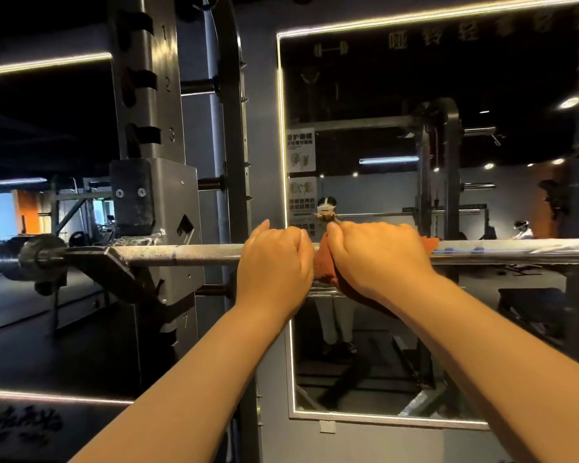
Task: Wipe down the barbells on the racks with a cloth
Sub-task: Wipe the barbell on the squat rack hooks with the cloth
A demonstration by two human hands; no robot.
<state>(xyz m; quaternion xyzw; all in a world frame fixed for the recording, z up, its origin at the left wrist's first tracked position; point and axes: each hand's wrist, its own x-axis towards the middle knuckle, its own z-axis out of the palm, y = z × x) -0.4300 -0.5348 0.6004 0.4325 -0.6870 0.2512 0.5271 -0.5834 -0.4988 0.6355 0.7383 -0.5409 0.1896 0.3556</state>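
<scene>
A steel barbell runs level across the view and rests on the hook of a dark rack upright at the left. My left hand curls over the bare bar near the middle. Right beside it, my right hand grips an orange cloth wrapped around the bar; cloth edges show at both sides of the hand. The two hands almost touch. The bar's right part looks blurred.
The rack upright has numbered slots and a black block above the hook. Behind the bar hangs a lit-framed wall mirror that reflects me, the rack and another person. Dark gym floor lies to the left, with more equipment beyond.
</scene>
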